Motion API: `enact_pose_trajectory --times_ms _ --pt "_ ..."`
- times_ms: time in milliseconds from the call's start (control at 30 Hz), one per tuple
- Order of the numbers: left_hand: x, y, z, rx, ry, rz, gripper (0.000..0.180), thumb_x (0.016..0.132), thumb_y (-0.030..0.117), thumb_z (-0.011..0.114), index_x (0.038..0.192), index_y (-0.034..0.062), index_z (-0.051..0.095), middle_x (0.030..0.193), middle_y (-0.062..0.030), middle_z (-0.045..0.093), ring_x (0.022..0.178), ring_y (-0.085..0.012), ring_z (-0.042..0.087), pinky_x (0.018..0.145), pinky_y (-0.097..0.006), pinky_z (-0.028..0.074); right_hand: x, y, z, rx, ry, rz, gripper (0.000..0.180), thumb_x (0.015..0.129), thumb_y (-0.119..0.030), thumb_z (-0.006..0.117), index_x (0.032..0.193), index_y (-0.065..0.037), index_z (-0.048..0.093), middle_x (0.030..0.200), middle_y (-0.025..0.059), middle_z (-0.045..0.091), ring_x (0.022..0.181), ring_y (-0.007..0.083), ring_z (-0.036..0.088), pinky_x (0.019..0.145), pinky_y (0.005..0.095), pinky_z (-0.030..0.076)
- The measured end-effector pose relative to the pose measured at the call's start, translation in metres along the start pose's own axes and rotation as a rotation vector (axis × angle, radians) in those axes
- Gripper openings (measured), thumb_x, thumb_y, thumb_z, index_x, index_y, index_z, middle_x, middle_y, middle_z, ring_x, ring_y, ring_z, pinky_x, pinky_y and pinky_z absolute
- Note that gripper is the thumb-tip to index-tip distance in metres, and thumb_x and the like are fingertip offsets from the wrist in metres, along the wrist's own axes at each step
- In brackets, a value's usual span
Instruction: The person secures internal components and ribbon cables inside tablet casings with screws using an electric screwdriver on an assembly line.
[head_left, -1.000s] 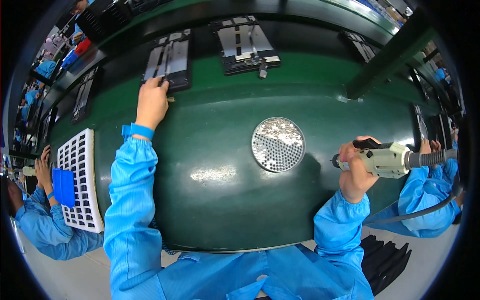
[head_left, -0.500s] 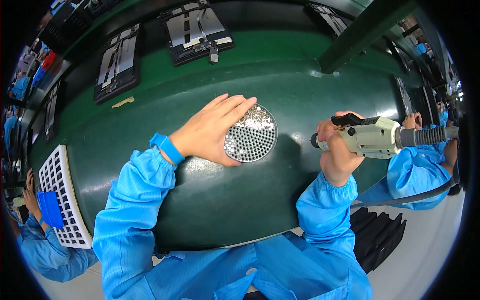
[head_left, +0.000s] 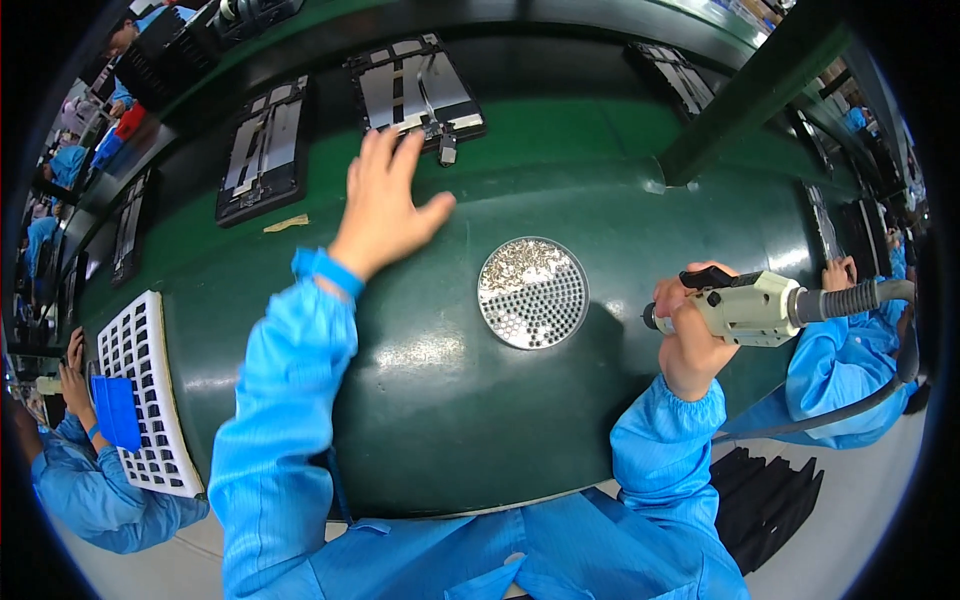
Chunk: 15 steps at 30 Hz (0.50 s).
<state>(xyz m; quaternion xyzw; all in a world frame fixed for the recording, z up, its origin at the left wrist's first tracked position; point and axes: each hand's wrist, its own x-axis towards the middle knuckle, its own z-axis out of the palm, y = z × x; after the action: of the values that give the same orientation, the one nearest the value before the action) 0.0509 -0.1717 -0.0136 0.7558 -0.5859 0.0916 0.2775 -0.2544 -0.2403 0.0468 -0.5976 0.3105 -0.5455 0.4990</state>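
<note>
My left hand [head_left: 385, 205] is open, fingers spread, its fingertips over the near edge of a black tablet-like device [head_left: 415, 85] with a silvery inside. A small connector block [head_left: 447, 150] hangs by a cable from that device's near edge. My right hand [head_left: 693, 325] is wrapped round the front of a pale powered screwdriver [head_left: 755, 308], whose black tip points left. Between my hands a round perforated tray [head_left: 545, 308] lies on the green bench, apart from both. Small loose screws [head_left: 522, 262] are heaped across its far part, with holes showing in the near part.
More open devices lie far left [head_left: 265, 150] and far right [head_left: 675, 80]. A green post [head_left: 750, 95] rises at the back right. At left stands a white grid rack [head_left: 150, 400] with a blue piece [head_left: 120, 412]. The screwdriver's hose [head_left: 840, 420] curves down right. Co-workers sit on both sides.
My left hand has let go of the round tray and moved away from me, up to the device. My right hand keeps its grip on the screwdriver. The whole view has shifted slightly.
</note>
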Motion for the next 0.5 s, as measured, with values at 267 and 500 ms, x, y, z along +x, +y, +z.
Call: enact_pose_trajectory --times_ms 267,500 --pt "0.063 -0.072 -0.003 0.165 -0.214 0.133 0.066 0.062 0.024 0.076 0.121 0.0085 0.05 0.126 -0.0137 0.05 0.118 -0.0325 0.048 0.089 -0.043 0.049 0.004 0.011 0.002 0.04 -0.015 -0.043 0.033 0.07 0.006 0.049 0.103 0.002 0.049 0.065 0.0076 0.051 0.054 0.0164 0.049 0.057 0.033 0.044" --pt "0.049 -0.081 0.015 0.581 0.087 0.075 0.054 0.064 0.009 0.066 0.116 0.009 0.052 0.119 -0.0066 0.055 0.11 -0.0284 0.053 0.075 -0.048 0.05 -0.003 0.019 -0.001 0.053 -0.015 -0.06 0.035 0.069 0.011 0.045 0.103 0.001 0.049 0.067 0.0075 0.052 0.056 0.0158 0.049 0.056 0.0315 0.043"
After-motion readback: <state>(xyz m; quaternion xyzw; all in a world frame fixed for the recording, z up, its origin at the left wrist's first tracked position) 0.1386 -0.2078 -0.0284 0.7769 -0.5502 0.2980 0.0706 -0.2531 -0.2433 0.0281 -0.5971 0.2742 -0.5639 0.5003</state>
